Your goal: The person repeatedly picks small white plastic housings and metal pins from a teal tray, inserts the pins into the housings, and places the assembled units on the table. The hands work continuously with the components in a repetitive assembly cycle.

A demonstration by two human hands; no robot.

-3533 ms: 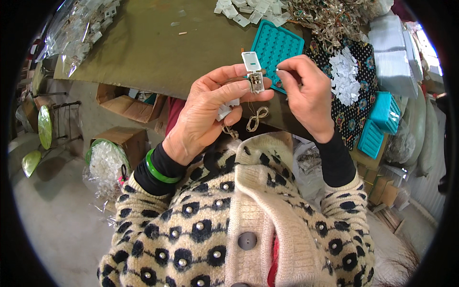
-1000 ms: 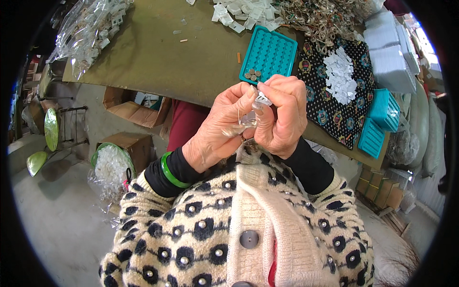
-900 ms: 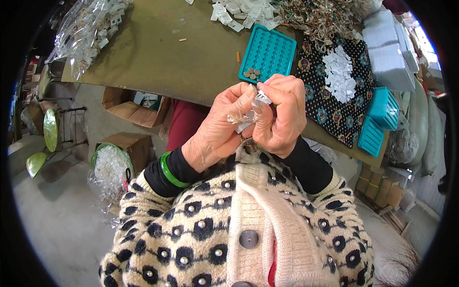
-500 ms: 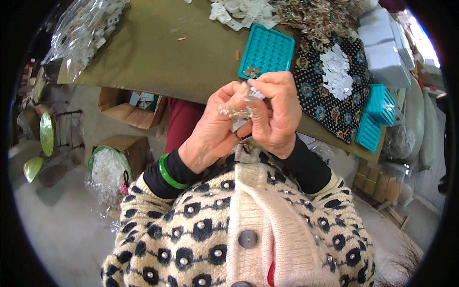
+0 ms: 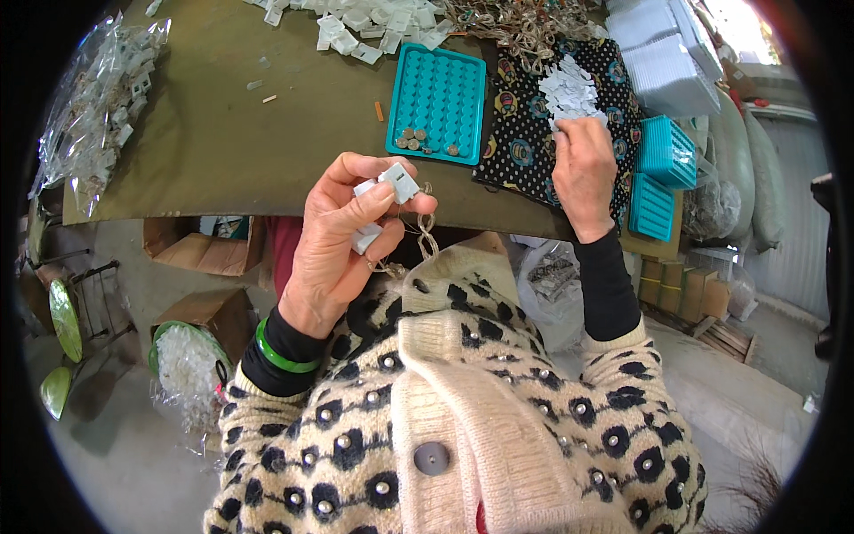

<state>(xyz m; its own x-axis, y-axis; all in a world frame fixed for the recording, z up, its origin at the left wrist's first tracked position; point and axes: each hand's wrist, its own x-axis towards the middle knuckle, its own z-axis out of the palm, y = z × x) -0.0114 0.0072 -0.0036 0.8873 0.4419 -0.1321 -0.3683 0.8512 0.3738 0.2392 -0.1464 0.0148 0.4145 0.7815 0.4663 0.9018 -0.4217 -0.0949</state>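
My left hand (image 5: pixel 342 227) holds several small white plastic cases (image 5: pixel 398 182) between thumb and fingers; the top one has a dark slot. Thin pale wire loops (image 5: pixel 428 233) hang from that hand toward my lap. My right hand (image 5: pixel 587 173) is at the near edge of a pile of small flat white pieces (image 5: pixel 567 87) on a black patterned cloth (image 5: pixel 516 133). Its fingers are bent together at the pile, and I cannot make out what is between them. Between my hands, farther back, lies a teal tray (image 5: pixel 438 89) with several round metal discs (image 5: pixel 412 139) in its near end.
White cases (image 5: pixel 360 27) and a tangle of thin wires (image 5: pixel 525 27) lie along the far side. White stacks (image 5: pixel 663 58) and teal trays (image 5: pixel 665 151) stand at right. A clear bag of parts (image 5: pixel 102 116) lies at left. Below the table edge is a cardboard box (image 5: pixel 205 254).
My hands were together in front of me; now they are apart. The right has moved right to the white pile, while the left keeps the cases. The view has shifted rightward.
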